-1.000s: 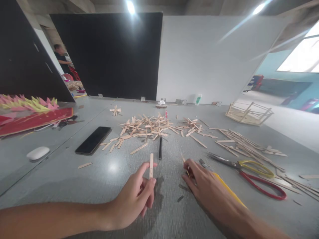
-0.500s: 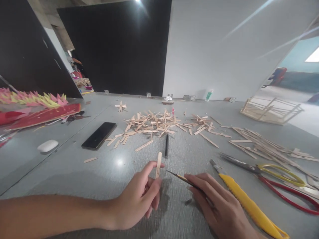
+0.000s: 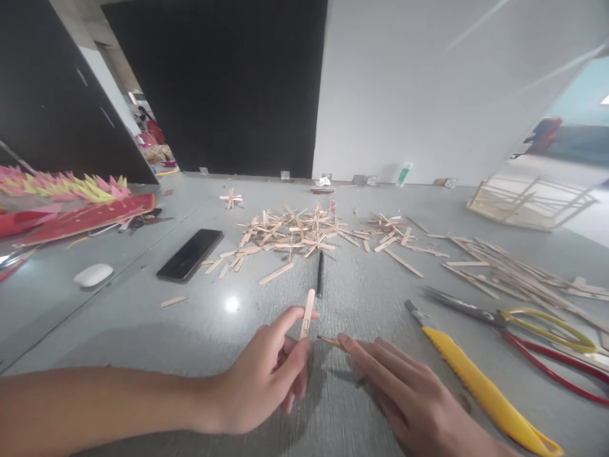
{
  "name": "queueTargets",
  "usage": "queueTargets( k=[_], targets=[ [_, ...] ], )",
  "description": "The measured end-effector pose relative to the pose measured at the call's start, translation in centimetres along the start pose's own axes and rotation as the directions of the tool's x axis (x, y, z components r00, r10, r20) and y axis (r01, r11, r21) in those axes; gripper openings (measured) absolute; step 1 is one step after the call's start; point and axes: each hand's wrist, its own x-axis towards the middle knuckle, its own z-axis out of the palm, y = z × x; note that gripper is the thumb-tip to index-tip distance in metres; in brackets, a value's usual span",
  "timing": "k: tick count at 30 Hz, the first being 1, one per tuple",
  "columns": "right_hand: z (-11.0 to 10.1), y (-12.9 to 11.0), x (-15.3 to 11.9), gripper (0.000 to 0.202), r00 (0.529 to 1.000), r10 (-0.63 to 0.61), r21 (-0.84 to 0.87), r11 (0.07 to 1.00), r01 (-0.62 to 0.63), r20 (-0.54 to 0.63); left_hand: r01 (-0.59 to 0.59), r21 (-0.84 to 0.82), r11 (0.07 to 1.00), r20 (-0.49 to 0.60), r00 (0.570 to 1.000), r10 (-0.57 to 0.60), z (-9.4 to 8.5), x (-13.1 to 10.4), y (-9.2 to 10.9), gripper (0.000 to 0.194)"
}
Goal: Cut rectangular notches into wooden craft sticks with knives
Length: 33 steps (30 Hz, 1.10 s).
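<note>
Pinched upright between thumb and fingers of my left hand (image 3: 271, 368) is a popsicle stick (image 3: 308, 312). A small rectangular outline shows on its lower face. My right hand (image 3: 404, 387) is closed on a slim pointed tool (image 3: 332, 343), dark at the tip and wood-coloured behind it; its exact kind is unclear, and the fingers hide its rear part. The tip lies just right of the stick, apart from it. Beyond the hands, a black pen-like rod (image 3: 320, 274) lies on the grey table (image 3: 190, 343).
A pile of popsicle sticks (image 3: 290, 233) spreads across the middle. To the left lie a phone (image 3: 190, 255) and a white case (image 3: 94, 275). On the right are a yellow cutter (image 3: 476, 374), scissors (image 3: 504, 320), long wooden strips (image 3: 518, 273) and a small stick frame (image 3: 533, 200).
My right hand has shifted slightly left and turned, its fingers lying flatter over the pointed tool. The stick in my left hand leans a little more to the right. The view has shifted slightly.
</note>
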Motion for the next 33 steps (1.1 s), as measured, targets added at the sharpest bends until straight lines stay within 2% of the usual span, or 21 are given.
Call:
queueTargets(
  k=[9, 14, 17, 20, 23, 25, 27, 29, 33],
  targets=[
    [0.0, 0.0, 0.1, 0.059, 0.999, 0.001, -0.012, 1.000, -0.001, 0.039, 0.002, 0.007, 1.000, 0.002, 1.000, -0.002, 0.1, 0.0, 0.0, 0.046],
    [-0.4, -0.4, 0.2, 0.054, 0.995, 0.003, -0.053, 0.999, 0.003, 0.104, -0.044, 0.024, 0.999, -0.026, 0.999, 0.044, 0.2, 0.1, -0.3, 0.038],
    [-0.4, -0.6, 0.3, 0.052, 0.996, -0.036, -0.146, 0.988, 0.047, 0.079, -0.066, 0.038, 0.997, -0.019, 0.998, 0.067, 0.3, 0.1, -0.4, 0.035],
    [-0.2, -0.7, 0.2, 0.056, 0.995, -0.087, -0.168, 0.981, 0.093, 0.044, -0.076, 0.077, 0.994, -0.004, 0.997, 0.076, 0.3, 0.1, -0.6, 0.035],
    [-0.1, -0.9, -0.1, 0.064, 0.993, -0.070, -0.202, 0.975, 0.088, 0.097, -0.071, 0.119, 0.990, 0.002, 0.997, 0.071, 0.3, 0.2, -0.9, 0.036],
    [-0.4, -1.3, -0.1, 0.070, 0.983, 0.007, -0.211, 0.977, 0.032, 0.182, -0.060, 0.136, 0.989, 0.003, 0.998, 0.060, 0.3, 0.3, -1.0, 0.037],
    [-1.2, -1.9, 0.5, 0.078, 0.955, 0.111, -0.201, 0.978, -0.055, 0.275, -0.048, 0.146, 0.988, 0.013, 0.999, 0.046, 0.3, 0.4, -1.1, 0.037],
    [-2.3, -2.6, 1.5, 0.083, 0.931, 0.152, -0.202, 0.976, -0.087, 0.333, -0.042, 0.153, 0.987, 0.022, 0.999, 0.039, 0.3, 0.4, -1.1, 0.035],
    [-3.1, -3.1, 2.9, 0.077, 0.954, 0.053, -0.316, 0.948, 0.045, 0.295, -0.015, 0.118, 0.993, 0.002, 1.000, 0.015, 0.3, 0.4, -0.7, 0.033]
  ],
)
